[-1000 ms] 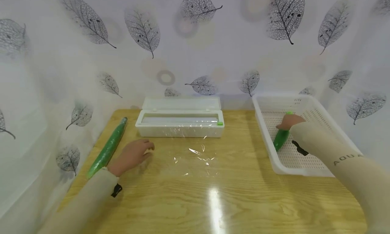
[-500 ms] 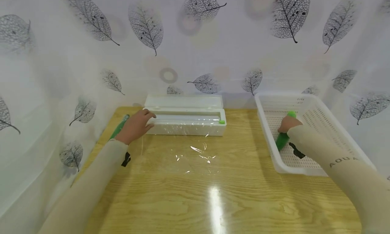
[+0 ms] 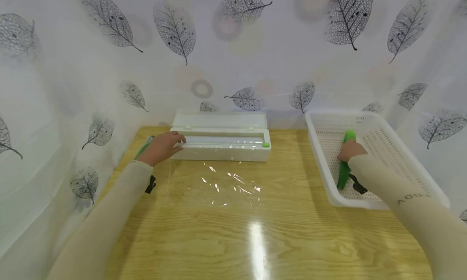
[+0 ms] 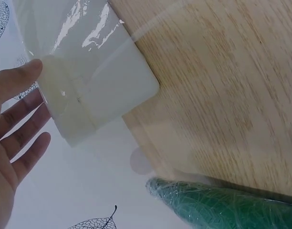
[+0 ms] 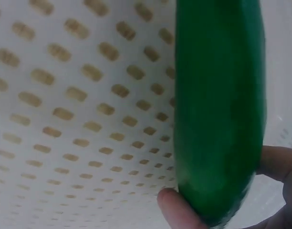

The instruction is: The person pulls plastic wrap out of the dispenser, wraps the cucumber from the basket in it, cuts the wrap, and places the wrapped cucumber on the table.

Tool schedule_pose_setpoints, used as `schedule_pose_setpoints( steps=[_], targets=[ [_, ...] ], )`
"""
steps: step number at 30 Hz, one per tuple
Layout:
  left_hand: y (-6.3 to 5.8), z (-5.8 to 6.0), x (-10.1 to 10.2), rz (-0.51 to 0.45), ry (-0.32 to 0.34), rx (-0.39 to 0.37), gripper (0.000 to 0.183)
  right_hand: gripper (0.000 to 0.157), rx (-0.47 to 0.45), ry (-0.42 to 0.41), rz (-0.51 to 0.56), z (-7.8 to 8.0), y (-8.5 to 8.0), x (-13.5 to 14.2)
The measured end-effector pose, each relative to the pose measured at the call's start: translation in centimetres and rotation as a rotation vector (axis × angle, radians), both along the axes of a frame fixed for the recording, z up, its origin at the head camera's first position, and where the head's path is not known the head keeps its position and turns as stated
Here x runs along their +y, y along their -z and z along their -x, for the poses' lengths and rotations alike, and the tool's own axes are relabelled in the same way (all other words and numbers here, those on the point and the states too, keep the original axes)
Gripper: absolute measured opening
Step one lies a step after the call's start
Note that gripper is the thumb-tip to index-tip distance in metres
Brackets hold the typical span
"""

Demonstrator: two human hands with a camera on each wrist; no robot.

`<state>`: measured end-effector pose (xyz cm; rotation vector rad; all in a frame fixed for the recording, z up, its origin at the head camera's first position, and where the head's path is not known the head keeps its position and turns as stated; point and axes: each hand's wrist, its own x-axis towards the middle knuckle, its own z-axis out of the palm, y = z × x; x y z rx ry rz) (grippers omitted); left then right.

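Note:
My right hand (image 3: pixel 352 151) grips a cucumber (image 3: pixel 343 175) inside the white basket (image 3: pixel 330 193). In the right wrist view, thumb and fingers hold the cucumber (image 5: pixel 220 105) near its lower end, over the perforated floor. My left hand (image 3: pixel 163 147) is at the left end of the white cling film box (image 3: pixel 222 154), its fingers relaxed. The left wrist view has the thumb and fingertips right at the edge of the box (image 4: pixel 112 81). Clear cling film (image 3: pixel 219 187) stretches from the box over the table. A film-wrapped cucumber (image 3: pixel 145 147) lies left of that hand, partly hidden by it.
The box's lid (image 3: pixel 220 120) is raised at the back. A green slider (image 3: pixel 266 145) sits at the right end of the box. Leaf-patterned white curtain (image 3: pixel 204 41) surrounds the wooden table (image 3: pixel 189 239) at the back and sides.
My left hand has moved from the table forward to the box's left end. The right hand still grips its cucumber, which has tilted more upright. Glints on the cling film have shifted.

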<state>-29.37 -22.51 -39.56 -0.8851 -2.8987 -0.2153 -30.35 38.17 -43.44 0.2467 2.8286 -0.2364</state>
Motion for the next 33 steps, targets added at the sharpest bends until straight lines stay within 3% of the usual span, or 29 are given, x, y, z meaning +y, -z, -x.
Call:
schedule_pose_setpoints(
  steps=[2, 7, 9, 17, 27, 33],
  targets=[
    [0.0, 0.0, 0.0, 0.001, 0.001, 0.002, 0.021, 0.071, 0.002, -0.005, 0.005, -0.1, -0.7, 0.0],
    [0.2, 0.0, 0.0, -0.008, -0.005, 0.009, 0.020, 0.031, 0.025, -0.013, 0.073, -1.0, -2.9, 0.1],
    [0.2, 0.0, 0.0, -0.013, -0.007, 0.012, 0.020, 0.028, 0.031, -0.017, 0.080, -1.2, -3.3, 0.4],
    [0.0, -0.1, 0.1, -0.029, -0.006, 0.010, 0.019, 0.035, 0.073, -0.050, 0.041, -3.2, -6.5, 0.2],
    [-0.1, -0.3, 0.0, -0.025, -0.017, 0.001, 0.019, 0.054, 0.324, -0.026, 0.051, -4.6, -9.2, -0.2],
    [-0.2, -0.3, 0.0, -0.034, -0.009, 0.004, 0.021, 0.066, 0.442, -0.105, 0.084, -4.8, -10.5, -1.8]
  ],
)
